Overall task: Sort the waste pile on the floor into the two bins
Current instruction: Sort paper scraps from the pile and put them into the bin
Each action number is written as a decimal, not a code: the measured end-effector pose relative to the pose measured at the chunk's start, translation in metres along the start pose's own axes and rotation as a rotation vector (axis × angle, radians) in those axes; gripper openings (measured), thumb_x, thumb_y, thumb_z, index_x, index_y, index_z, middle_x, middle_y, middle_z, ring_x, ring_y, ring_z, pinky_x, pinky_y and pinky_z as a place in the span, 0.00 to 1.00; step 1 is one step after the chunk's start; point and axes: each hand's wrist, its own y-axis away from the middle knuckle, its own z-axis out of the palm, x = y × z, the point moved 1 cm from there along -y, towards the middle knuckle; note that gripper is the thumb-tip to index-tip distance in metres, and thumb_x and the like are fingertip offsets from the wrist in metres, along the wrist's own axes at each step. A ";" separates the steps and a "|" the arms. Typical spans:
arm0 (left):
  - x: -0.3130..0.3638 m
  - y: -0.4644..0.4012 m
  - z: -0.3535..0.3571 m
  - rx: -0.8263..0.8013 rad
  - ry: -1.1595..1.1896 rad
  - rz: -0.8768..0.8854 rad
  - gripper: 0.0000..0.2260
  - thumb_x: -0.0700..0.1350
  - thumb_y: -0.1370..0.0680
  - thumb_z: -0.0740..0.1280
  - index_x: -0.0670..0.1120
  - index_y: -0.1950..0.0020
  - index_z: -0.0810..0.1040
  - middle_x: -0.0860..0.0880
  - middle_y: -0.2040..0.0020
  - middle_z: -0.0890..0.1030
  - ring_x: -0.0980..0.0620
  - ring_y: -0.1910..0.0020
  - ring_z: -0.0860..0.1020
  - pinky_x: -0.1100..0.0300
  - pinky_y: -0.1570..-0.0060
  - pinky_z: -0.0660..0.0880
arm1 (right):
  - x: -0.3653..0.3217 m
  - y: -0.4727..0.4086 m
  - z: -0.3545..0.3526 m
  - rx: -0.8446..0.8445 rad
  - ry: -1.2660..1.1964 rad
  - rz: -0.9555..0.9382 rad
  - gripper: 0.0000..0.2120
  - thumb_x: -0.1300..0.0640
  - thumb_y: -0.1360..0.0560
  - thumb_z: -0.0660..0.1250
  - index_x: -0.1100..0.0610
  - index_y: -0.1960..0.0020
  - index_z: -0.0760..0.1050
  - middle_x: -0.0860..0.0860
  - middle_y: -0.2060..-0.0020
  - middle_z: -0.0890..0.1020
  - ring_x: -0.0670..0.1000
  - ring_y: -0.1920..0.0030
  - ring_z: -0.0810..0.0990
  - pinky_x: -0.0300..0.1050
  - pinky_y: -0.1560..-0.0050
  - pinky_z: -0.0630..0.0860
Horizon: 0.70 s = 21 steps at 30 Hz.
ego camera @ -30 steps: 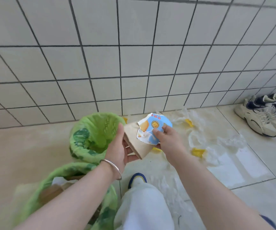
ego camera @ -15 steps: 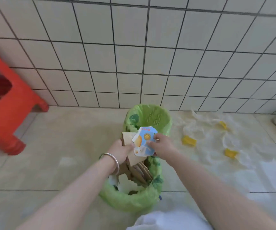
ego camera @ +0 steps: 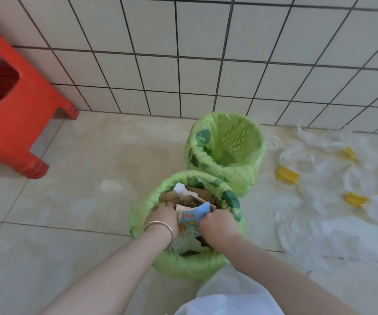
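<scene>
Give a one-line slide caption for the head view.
Both hands, left hand and right hand, push a blue printed wrapper into the near green-lined bin filled with cardboard.

Two hands press paper and cardboard waste into the nearer of two green-lined bins on a tiled floor.

The left hand (ego camera: 164,215), with a silver bangle (ego camera: 159,226) on its wrist, and the right hand (ego camera: 217,223) are both over the near bin (ego camera: 183,267), gripping a blue printed wrapper (ego camera: 193,215) that lies on brown cardboard pieces (ego camera: 192,198) inside. The far bin (ego camera: 249,176) stands just behind, touching it, close to the white tiled wall (ego camera: 206,64). To the right, clear plastic wrap (ego camera: 333,235) and yellow scraps (ego camera: 287,175) lie scattered on the floor. A red plastic stool (ego camera: 17,114) stands at left.
</scene>
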 end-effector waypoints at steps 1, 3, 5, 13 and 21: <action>0.003 -0.002 0.005 -0.020 -0.085 -0.007 0.21 0.47 0.24 0.64 0.46 0.32 0.67 0.45 0.33 0.69 0.44 0.38 0.74 0.53 0.43 0.73 | -0.003 -0.002 0.005 -0.029 0.026 -0.013 0.13 0.66 0.22 0.56 0.58 0.45 0.77 0.52 0.49 0.82 0.54 0.50 0.81 0.39 0.72 0.60; 0.009 -0.005 0.014 -0.053 -0.165 -0.043 0.18 0.45 0.22 0.60 0.45 0.32 0.66 0.45 0.32 0.67 0.44 0.37 0.73 0.52 0.43 0.72 | -0.005 -0.006 0.012 -0.060 0.028 0.009 0.14 0.65 0.21 0.55 0.58 0.44 0.76 0.52 0.46 0.81 0.54 0.47 0.80 0.41 0.65 0.66; 0.011 -0.007 0.015 -0.056 -0.152 -0.075 0.19 0.46 0.23 0.62 0.45 0.33 0.67 0.46 0.34 0.71 0.45 0.39 0.75 0.54 0.45 0.73 | -0.002 -0.009 0.016 -0.061 -0.005 0.048 0.13 0.64 0.21 0.55 0.57 0.43 0.76 0.53 0.46 0.81 0.54 0.46 0.80 0.43 0.60 0.68; 0.034 0.027 -0.042 0.047 -0.268 0.035 0.32 0.57 0.31 0.68 0.47 0.32 0.62 0.48 0.39 0.74 0.46 0.45 0.78 0.58 0.59 0.71 | 0.018 0.025 -0.001 0.133 -0.323 0.162 0.13 0.56 0.21 0.55 0.58 0.51 0.78 0.52 0.60 0.80 0.57 0.57 0.79 0.40 0.73 0.58; 0.160 0.079 -0.059 0.271 -0.414 0.439 0.21 0.55 0.24 0.60 0.52 0.32 0.66 0.47 0.36 0.69 0.43 0.43 0.76 0.52 0.50 0.74 | 0.067 0.104 0.008 0.481 -1.022 0.592 0.14 0.54 0.22 0.56 0.60 0.59 0.75 0.62 0.55 0.81 0.61 0.56 0.76 0.44 0.62 0.63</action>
